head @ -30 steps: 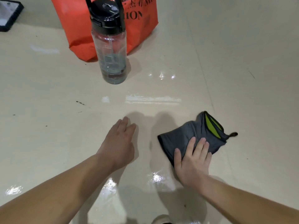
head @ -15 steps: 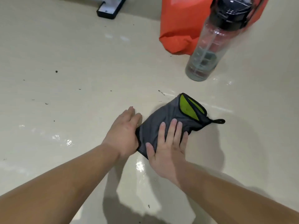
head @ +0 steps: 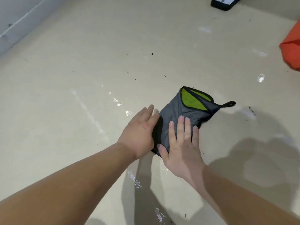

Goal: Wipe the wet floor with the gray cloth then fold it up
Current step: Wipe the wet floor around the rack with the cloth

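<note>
The gray cloth [head: 180, 114] lies bunched on the glossy beige floor [head: 81, 78], showing a lime-green patch and a black hanging loop at its far right end. My right hand [head: 181, 143] presses flat on the cloth's near part, fingers straight and spread. My left hand [head: 139, 135] lies against the cloth's left edge, fingers straight and pointing away from me. Small shiny wet spots dot the floor left of the cloth and near my forearms.
An orange bag [head: 292, 51] shows at the right edge. A black device [head: 224, 2] sits at the top. A white wall base [head: 14, 25] runs along the upper left. Dark specks of dirt are scattered over the floor.
My right hand has slid the cloth leftward over the floor and my left hand has come against its edge. The view swung left, so the water bottle is out of sight.
</note>
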A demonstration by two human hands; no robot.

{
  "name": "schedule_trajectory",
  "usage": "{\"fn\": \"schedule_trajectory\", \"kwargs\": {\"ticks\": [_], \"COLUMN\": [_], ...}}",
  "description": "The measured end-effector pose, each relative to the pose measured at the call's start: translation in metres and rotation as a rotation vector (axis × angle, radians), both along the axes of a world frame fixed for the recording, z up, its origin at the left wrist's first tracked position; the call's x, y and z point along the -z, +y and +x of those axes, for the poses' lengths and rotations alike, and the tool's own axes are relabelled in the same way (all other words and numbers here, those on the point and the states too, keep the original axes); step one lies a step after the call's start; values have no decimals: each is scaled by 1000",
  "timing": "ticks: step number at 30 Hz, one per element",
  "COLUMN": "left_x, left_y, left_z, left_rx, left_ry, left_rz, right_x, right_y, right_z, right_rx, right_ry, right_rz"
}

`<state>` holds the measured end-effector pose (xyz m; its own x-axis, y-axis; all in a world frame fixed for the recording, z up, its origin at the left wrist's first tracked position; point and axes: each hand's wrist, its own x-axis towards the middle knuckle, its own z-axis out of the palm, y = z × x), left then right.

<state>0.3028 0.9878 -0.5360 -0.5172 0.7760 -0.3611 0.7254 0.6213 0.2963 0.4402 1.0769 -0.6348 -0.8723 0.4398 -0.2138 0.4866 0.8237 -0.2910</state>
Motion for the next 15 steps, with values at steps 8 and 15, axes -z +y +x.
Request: {"fn": "schedule_trajectory", "kwargs": {"ticks": [8, 15], "left_x": [86, 91], "left_y": [22, -31], "left_z": [68, 45], "left_rx": [-4, 72], "left_ry": [97, 137], "left_rz": [-48, -42], "right_x": [-35, -86], "right_y": [60, 26], "right_z": [73, 22], "right_rx": [-17, -20], "right_ry": [309, -128], "right_rz": [-44, -98]}}
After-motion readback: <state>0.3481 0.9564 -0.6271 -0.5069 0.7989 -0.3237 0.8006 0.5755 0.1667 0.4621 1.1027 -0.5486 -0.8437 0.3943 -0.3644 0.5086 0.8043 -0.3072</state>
